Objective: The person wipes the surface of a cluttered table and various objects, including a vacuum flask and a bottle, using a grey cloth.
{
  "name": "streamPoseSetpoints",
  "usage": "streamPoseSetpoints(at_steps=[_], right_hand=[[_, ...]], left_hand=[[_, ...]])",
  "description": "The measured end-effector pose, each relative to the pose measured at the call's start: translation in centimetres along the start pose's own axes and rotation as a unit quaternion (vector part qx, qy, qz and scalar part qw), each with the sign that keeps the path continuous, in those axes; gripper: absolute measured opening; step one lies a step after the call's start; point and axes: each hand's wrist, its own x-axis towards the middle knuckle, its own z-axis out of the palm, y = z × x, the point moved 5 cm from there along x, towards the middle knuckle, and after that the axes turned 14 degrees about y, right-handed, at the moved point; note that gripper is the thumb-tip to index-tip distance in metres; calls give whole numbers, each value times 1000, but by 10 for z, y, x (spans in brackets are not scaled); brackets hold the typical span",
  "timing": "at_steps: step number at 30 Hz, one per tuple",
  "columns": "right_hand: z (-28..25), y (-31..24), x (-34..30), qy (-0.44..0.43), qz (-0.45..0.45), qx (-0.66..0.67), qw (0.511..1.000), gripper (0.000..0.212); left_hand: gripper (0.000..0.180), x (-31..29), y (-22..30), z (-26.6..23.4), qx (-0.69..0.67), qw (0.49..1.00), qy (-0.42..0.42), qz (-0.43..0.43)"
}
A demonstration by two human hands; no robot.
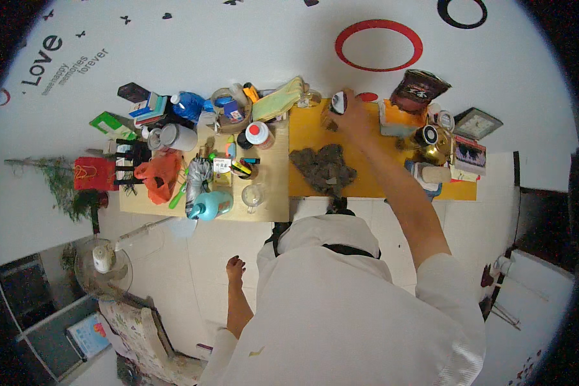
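My right arm stretches across the yellow tabletop (379, 190) to its back edge by the wall. There my right hand (352, 116) is closed around a small white-and-dark object (339, 103), whose kind I cannot make out. A dark brown, crumpled, cloth-like heap (325, 168) lies nearer to me on the same tabletop. Just left of the hand stands a small clear jar (309, 98), and a flat red round thing (367, 97) is to its right. Away from the table, my left hand (236, 267) hangs low beside my body, fingers curled in with nothing visible in them.
On the pale left table (273, 206) crowd a teal bottle (212, 204), a glass cup (253, 195), an orange bag (159, 177) and a white bottle (258, 134). A golden kettle (436, 152) and a picture frame (477, 123) stand at right. Behind-left are a fan (104, 258) and chair (135, 328).
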Motion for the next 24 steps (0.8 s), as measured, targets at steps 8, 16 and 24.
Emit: streamPoseSetpoints(at_steps=[8, 16, 24], right_hand=[[30, 3, 40, -7, -16, 10, 1000, 86], [58, 39, 65, 6, -44, -3, 999, 90], [44, 8, 58, -17, 19, 37, 999, 95]], left_hand=[[39, -52, -16, 3, -13, 998, 46, -49], [39, -81, -32, 7, 32, 996, 36, -69], [38, -66, -21, -8, 74, 997, 10, 1]])
